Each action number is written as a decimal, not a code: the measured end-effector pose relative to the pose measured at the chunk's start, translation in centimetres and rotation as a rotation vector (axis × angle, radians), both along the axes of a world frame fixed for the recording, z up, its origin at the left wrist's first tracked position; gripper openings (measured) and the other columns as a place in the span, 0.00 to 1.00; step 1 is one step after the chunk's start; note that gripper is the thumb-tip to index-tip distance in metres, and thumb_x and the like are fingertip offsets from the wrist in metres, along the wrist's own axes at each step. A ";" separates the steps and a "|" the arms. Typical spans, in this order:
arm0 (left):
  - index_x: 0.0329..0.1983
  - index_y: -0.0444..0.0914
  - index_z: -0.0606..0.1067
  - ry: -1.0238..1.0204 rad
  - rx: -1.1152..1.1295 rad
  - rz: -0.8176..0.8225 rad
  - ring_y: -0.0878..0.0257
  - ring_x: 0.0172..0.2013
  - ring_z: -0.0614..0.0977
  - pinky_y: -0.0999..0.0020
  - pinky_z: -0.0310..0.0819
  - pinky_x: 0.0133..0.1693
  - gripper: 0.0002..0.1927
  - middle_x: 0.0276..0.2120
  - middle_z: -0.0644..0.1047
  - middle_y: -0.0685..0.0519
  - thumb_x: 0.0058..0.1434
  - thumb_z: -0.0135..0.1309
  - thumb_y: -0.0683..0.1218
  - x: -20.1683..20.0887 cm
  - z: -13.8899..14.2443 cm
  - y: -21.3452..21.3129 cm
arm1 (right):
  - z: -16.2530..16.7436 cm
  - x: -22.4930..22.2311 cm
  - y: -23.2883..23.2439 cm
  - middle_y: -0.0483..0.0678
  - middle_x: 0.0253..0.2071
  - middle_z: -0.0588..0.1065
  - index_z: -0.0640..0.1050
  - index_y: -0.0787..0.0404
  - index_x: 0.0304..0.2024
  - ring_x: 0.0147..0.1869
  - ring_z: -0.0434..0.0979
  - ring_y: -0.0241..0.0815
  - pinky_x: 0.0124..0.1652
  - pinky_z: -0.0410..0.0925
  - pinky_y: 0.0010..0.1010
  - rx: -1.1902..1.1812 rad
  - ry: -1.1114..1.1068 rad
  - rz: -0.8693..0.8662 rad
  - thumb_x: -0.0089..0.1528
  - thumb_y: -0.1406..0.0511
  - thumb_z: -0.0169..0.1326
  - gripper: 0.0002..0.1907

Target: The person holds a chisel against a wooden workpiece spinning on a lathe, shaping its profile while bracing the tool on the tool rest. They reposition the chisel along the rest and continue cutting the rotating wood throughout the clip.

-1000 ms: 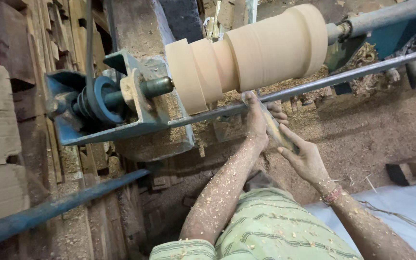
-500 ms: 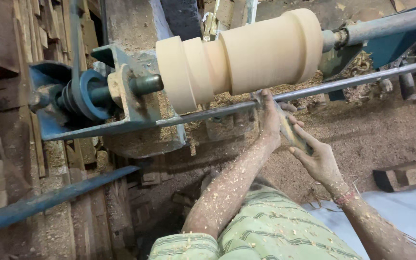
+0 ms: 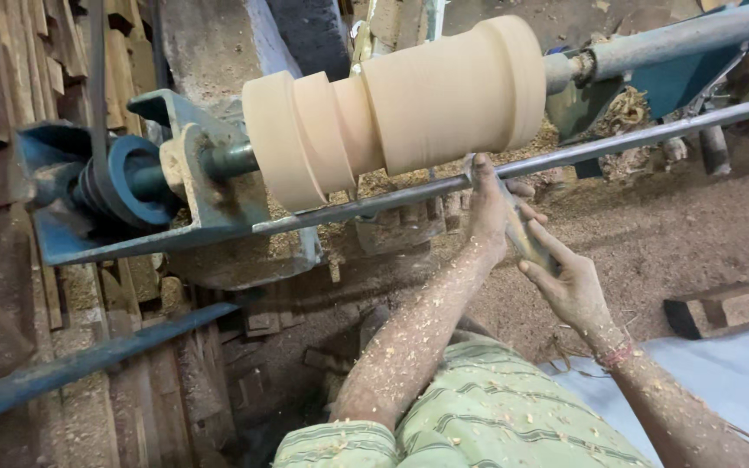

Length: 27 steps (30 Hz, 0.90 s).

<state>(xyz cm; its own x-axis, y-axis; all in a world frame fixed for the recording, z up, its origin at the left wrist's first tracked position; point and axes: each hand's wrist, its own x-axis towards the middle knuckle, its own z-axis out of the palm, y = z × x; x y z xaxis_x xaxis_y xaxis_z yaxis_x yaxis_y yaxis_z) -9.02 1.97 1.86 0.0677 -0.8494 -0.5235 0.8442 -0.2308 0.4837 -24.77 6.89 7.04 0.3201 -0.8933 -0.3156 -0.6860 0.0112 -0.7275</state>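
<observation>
Left hand (image 3: 489,208) is up at the steel rest bar (image 3: 565,156), fingers curled round the front end of a turning tool (image 3: 526,236), pinning it to the bar. Right hand (image 3: 569,286) sits lower and nearer the body, wrapped round the tool's handle end; palm half open, fingers closed on it. Tool's long axis runs from the right hand up and away toward the wooden workpiece (image 3: 409,104); the tip is hidden behind the left hand, so can't tell if it touches the wood.

Workpiece is just above and beyond the left hand, mounted with its axis roughly parallel to the rest bar, stepped and grooved toward the pulley (image 3: 119,178) end. Left hand is the nearer one to it. Blue frame (image 3: 80,234) carries the headstock; sawdust (image 3: 652,243) covers the floor below. Both forearms are dusted with chips.
</observation>
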 end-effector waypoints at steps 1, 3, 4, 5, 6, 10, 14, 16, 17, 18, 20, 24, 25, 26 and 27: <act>0.44 0.32 0.66 -0.022 0.003 0.007 0.60 0.19 0.79 0.62 0.81 0.22 0.46 0.27 0.73 0.49 0.63 0.34 0.81 -0.2 0.2 -0.2 | -0.1 -0.3 -0.1 0.53 0.42 0.81 0.69 0.59 0.71 0.42 0.78 0.33 0.44 0.71 0.29 -0.041 -0.035 0.021 0.60 0.65 0.62 0.36; 0.44 0.32 0.66 -0.069 0.013 0.019 0.61 0.18 0.77 0.62 0.81 0.21 0.46 0.26 0.73 0.49 0.62 0.35 0.81 -0.5 0.7 -0.5 | -0.2 -0.5 -0.1 0.53 0.44 0.81 0.68 0.60 0.70 0.44 0.78 0.32 0.44 0.72 0.29 -0.050 -0.058 0.012 0.60 0.65 0.62 0.36; 0.45 0.33 0.65 -0.065 0.009 0.015 0.61 0.18 0.78 0.62 0.81 0.22 0.45 0.27 0.73 0.49 0.62 0.35 0.80 -0.7 0.9 -0.6 | -0.1 -0.6 -0.1 0.53 0.44 0.82 0.69 0.59 0.71 0.42 0.78 0.33 0.44 0.72 0.29 -0.022 -0.038 -0.017 0.60 0.65 0.62 0.36; 0.46 0.34 0.65 -0.067 0.004 0.011 0.61 0.19 0.78 0.61 0.81 0.22 0.44 0.27 0.73 0.49 0.61 0.36 0.80 -0.6 1.1 -0.7 | -0.2 -0.6 -0.1 0.54 0.43 0.82 0.69 0.58 0.71 0.41 0.77 0.34 0.43 0.72 0.29 0.006 -0.022 -0.046 0.60 0.65 0.62 0.36; 0.47 0.35 0.65 -0.069 0.001 0.007 0.62 0.19 0.78 0.61 0.81 0.22 0.43 0.28 0.73 0.49 0.61 0.36 0.79 -0.5 1.2 -0.7 | -0.1 -0.7 -0.1 0.54 0.44 0.82 0.68 0.59 0.71 0.42 0.78 0.34 0.44 0.72 0.29 -0.005 -0.038 -0.043 0.60 0.65 0.62 0.36; 0.44 0.32 0.68 -0.061 -0.037 -0.029 0.61 0.17 0.78 0.63 0.82 0.21 0.45 0.23 0.72 0.49 0.65 0.33 0.80 -0.6 1.0 -0.7 | -0.1 -0.6 0.1 0.54 0.44 0.83 0.68 0.59 0.71 0.43 0.80 0.34 0.45 0.72 0.29 -0.025 -0.037 -0.047 0.60 0.65 0.62 0.36; 0.40 0.37 0.70 0.011 0.016 -0.047 0.60 0.17 0.77 0.65 0.79 0.21 0.40 0.20 0.71 0.51 0.63 0.36 0.79 -1.1 0.0 -0.2 | -0.3 -0.3 0.5 0.54 0.57 0.80 0.66 0.56 0.72 0.45 0.81 0.41 0.45 0.74 0.34 0.081 0.064 -0.119 0.60 0.64 0.60 0.38; 0.37 0.38 0.72 0.067 0.031 -0.088 0.63 0.16 0.76 0.69 0.75 0.18 0.41 0.18 0.70 0.53 0.66 0.35 0.79 -0.7 -0.6 -0.8 | -0.6 0.4 0.7 0.58 0.64 0.75 0.68 0.64 0.69 0.63 0.73 0.45 0.58 0.66 0.36 -0.178 -0.121 0.018 0.60 0.65 0.60 0.34; 0.37 0.41 0.74 0.089 0.026 -0.107 0.66 0.16 0.75 0.71 0.71 0.17 0.40 0.19 0.71 0.55 0.68 0.34 0.80 -0.9 -0.8 -1.3 | -0.5 0.3 0.7 0.61 0.67 0.72 0.68 0.67 0.67 0.71 0.69 0.48 0.65 0.62 0.37 -0.331 -0.197 0.085 0.60 0.66 0.60 0.33; 0.38 0.39 0.75 -0.051 0.050 -0.104 0.64 0.17 0.75 0.68 0.72 0.19 0.40 0.21 0.75 0.53 0.67 0.37 0.78 -0.8 -1.1 -1.6 | -0.6 0.4 0.8 0.59 0.69 0.70 0.68 0.67 0.68 0.73 0.66 0.46 0.66 0.60 0.36 -0.247 -0.213 0.012 0.60 0.66 0.60 0.34; 0.36 0.35 0.75 -0.145 0.094 -0.120 0.61 0.17 0.75 0.61 0.75 0.20 0.42 0.22 0.77 0.50 0.66 0.37 0.79 -0.6 -1.6 -1.9 | -1.3 0.6 1.5 0.55 0.70 0.68 0.67 0.66 0.68 0.75 0.63 0.44 0.67 0.58 0.35 -0.138 -0.244 -0.100 0.59 0.67 0.60 0.35; 0.31 0.31 0.75 -0.105 0.068 -0.323 0.57 0.13 0.76 0.60 0.80 0.18 0.51 0.16 0.72 0.46 0.63 0.31 0.83 0.9 -2.6 -1.9 | -5.1 1.1 2.8 0.50 0.70 0.70 0.66 0.62 0.69 0.75 0.65 0.39 0.65 0.60 0.32 -0.058 -0.206 -0.216 0.58 0.67 0.61 0.37; 0.33 0.30 0.75 -0.076 0.021 -0.325 0.57 0.14 0.77 0.59 0.81 0.20 0.51 0.17 0.72 0.45 0.64 0.32 0.83 1.4 -2.7 -1.4 | -6.4 1.0 3.2 0.49 0.70 0.70 0.67 0.60 0.69 0.75 0.65 0.38 0.65 0.60 0.31 -0.042 -0.175 -0.241 0.57 0.67 0.62 0.38; 0.35 0.29 0.75 -0.043 -0.027 -0.329 0.56 0.15 0.78 0.58 0.83 0.22 0.51 0.18 0.72 0.45 0.64 0.33 0.82 1.8 -2.7 -0.9 | -7.6 0.8 3.5 0.50 0.70 0.69 0.66 0.60 0.69 0.75 0.64 0.38 0.65 0.59 0.31 -0.071 -0.202 -0.223 0.57 0.67 0.62 0.38; 0.38 0.29 0.75 -0.013 -0.080 -0.333 0.56 0.16 0.78 0.57 0.84 0.24 0.51 0.19 0.72 0.44 0.65 0.35 0.82 2.3 -2.5 -0.8 | -8.9 0.9 3.1 0.50 0.71 0.69 0.66 0.60 0.69 0.75 0.63 0.39 0.66 0.58 0.31 -0.105 -0.231 -0.202 0.57 0.67 0.63 0.38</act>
<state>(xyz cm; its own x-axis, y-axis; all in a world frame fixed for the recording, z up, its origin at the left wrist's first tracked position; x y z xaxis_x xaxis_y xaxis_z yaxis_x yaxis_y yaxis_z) -6.72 1.17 -0.65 -0.2139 -0.8643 -0.4552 0.7227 -0.4535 0.5216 -23.88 10.03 -1.81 0.1852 -0.9699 -0.1583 -0.4937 0.0474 -0.8683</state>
